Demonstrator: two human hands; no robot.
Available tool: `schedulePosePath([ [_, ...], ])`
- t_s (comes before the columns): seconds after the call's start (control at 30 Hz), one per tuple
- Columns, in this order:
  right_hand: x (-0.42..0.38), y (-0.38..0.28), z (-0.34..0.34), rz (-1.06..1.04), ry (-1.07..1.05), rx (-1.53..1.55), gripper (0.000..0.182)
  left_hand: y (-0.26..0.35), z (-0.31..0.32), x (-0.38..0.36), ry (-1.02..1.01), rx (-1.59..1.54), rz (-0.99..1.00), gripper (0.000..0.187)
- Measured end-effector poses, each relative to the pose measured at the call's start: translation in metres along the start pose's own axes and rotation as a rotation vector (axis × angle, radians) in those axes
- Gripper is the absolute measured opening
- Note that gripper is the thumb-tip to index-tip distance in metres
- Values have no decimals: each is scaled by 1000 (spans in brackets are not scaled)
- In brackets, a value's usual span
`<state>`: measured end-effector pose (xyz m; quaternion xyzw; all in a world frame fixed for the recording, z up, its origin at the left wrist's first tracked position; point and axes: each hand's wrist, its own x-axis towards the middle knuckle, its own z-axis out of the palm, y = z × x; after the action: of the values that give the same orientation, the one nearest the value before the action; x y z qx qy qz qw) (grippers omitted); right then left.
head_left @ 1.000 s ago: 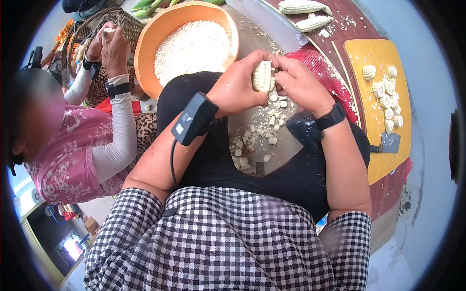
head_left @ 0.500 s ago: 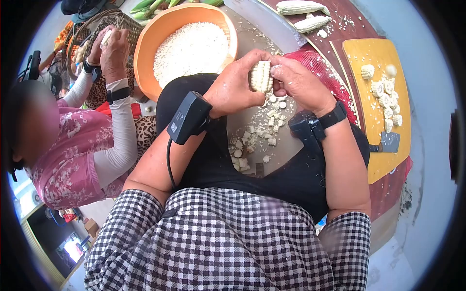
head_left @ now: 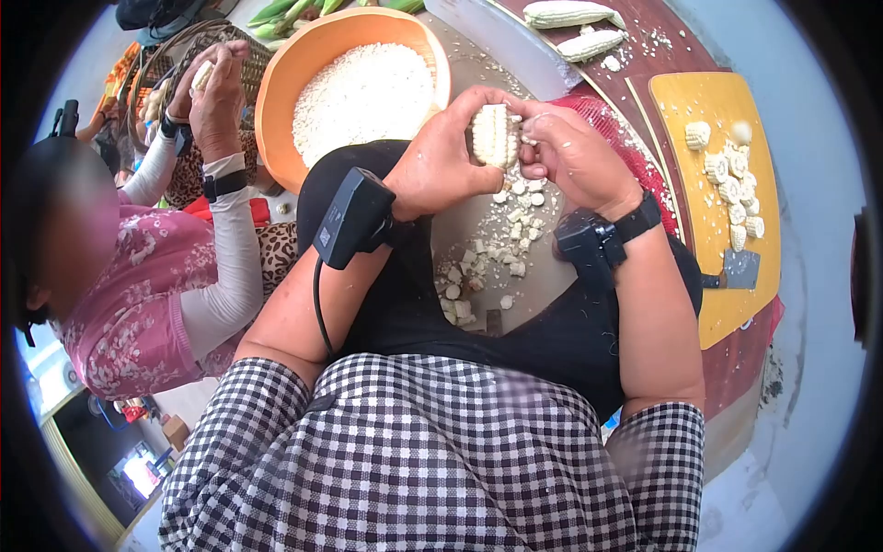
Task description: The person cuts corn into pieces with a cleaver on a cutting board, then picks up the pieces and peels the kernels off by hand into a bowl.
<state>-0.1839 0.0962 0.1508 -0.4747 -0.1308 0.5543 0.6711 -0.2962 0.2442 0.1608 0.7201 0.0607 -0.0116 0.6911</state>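
Above my lap, my left hand (head_left: 441, 161) is closed around a short chunk of white corn cob (head_left: 495, 136), its kernel rows facing up. My right hand (head_left: 579, 156) is beside the chunk's right side, thumb and fingers pinched together. Small pale corn kernels (head_left: 527, 140) show at those fingertips. Beyond my left hand stands an orange basin (head_left: 276, 101) holding a heap of loose white kernels (head_left: 363, 92). Below my hands, cut cob bits (head_left: 515, 230) and crumbs are scattered on the floor.
To the right, a yellow cutting board (head_left: 676, 101) bears several corn chunks (head_left: 731, 189) and a cleaver (head_left: 739, 270). Whole peeled cobs (head_left: 589, 44) lie behind it. A red mesh bag (head_left: 635, 152) is near my right hand. At left, another person (head_left: 138, 276) holds a corn piece (head_left: 202, 74).
My right thumb has drawn back slightly from the corn chunk, and pale kernels now show at its tip. The chunk is turned a little in my left hand.
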Motion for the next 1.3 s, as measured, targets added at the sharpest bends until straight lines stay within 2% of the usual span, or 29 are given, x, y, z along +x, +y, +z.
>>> schedulePosePath([
  [0.07,-1,-4,7,20,69,12,41,0,-1,0,-2,-31,-24,62],
  [0.17,3,4,-2,-22,-11,-121,40,-3,-1,-1,-2,20,-14,62],
  [0.37,5,10,-4,-34,63,-80,31,-1,0,-2,18,1,11,62],
  [0.57,2,2,-1,-10,-20,-152,16,1,-4,-3,25,-24,-80,60],
  [0.67,-1,2,-1,1,-26,-258,15,1,-6,-3,57,93,-63,58],
  [0.77,1,7,-2,8,25,-336,18,1,-3,-3,38,39,-95,58],
  [0.87,3,14,-2,15,77,-491,21,2,1,-4,48,128,-62,56],
  [1.07,5,23,-4,-48,31,-560,24,-12,0,-4,43,328,-5,56],
  [1.17,10,32,-9,-96,73,-548,32,-13,2,-4,56,229,-6,57],
  [1.3,0,21,-1,-53,59,-441,40,-10,-1,-3,32,137,0,56],
])
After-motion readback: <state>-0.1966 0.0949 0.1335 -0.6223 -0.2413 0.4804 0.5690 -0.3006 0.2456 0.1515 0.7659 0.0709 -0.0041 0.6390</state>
